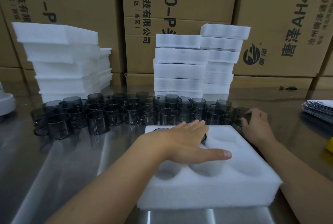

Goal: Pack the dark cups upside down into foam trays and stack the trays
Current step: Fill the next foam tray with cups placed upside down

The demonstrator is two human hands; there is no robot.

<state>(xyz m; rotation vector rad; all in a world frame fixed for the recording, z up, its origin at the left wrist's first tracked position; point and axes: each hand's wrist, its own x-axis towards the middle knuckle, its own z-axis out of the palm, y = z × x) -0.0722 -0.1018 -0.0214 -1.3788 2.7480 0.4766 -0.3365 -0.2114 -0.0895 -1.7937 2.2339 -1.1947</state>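
Observation:
A white foam tray (216, 191) with round pockets lies on the steel table in front of me. My left hand (182, 142) lies flat, fingers straight, over its far-left pockets, covering a dark cup (159, 130) whose rim shows at the tray's far-left corner. Several dark glass cups (129, 113) with handles stand in rows just beyond the tray. My right hand (255, 124) grips the rightmost dark cup (239, 115) at the end of the rows, beside the tray's far-right corner.
Stacks of filled foam trays (180, 68) stand behind the cups, a taller one (222, 56) to their right. A pile of empty foam (63, 57) is at back left. Cardboard boxes (281, 25) wall the rear. Flat packets (319, 110) lie at right.

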